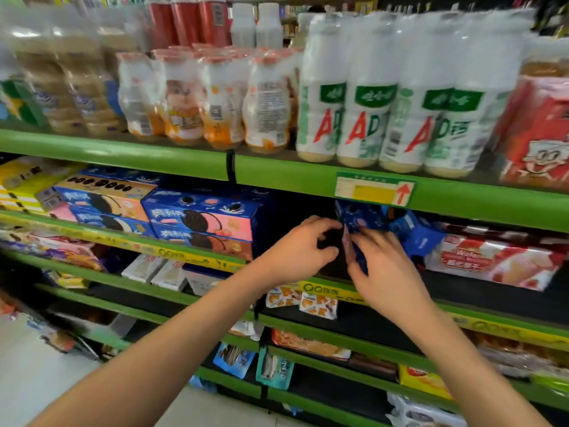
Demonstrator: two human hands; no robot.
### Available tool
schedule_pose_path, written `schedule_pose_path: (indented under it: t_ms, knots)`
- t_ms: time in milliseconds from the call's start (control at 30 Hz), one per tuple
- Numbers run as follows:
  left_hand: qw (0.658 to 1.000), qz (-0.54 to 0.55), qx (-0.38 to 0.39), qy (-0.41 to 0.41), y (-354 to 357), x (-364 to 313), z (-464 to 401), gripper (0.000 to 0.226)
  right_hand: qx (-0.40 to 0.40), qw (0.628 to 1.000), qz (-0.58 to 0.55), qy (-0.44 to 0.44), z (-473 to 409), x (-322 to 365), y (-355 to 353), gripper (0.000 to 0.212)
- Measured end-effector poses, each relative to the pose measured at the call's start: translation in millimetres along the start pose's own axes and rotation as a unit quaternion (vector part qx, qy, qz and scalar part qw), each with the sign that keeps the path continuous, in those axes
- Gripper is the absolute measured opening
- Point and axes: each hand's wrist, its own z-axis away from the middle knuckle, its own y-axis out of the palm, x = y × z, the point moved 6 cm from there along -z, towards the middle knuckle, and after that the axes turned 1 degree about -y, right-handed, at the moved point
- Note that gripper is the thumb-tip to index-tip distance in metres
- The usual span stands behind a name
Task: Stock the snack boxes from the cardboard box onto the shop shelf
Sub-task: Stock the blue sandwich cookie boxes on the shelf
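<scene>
**Blue snack box at the shelf gap**

We saw both hands at the second green shelf [308, 180]. The right hand [381, 266] pinched an upright blue snack box [358, 220]; the left hand [303, 248] curled beside it, its hold unclear.

The shelf [129, 152] edges look like smooth green painted metal with a soft sheen. The snack boxes [201, 221] are glossy printed card. The bottles [363, 118] are white plastic under shiny clear wrap. The wafer pack [492, 261] is glossy plastic film. The price tag [374, 189] looks like matt paper.
</scene>
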Motion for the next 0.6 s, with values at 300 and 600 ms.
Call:
schedule_pose_path:
  t_ms: [300,600]
  knots:
    - [0.918,-0.371,0.106,0.089,49,-5,-47,0.068,-0.032,0.999,0.018,-0.033,11,-15,18,0.036]
    - [0.945,-0.312,0.094,0.027,34,6,-51,0.062,-0.138,0.99,-0.039,-0.005,9,-3,6,0.02]
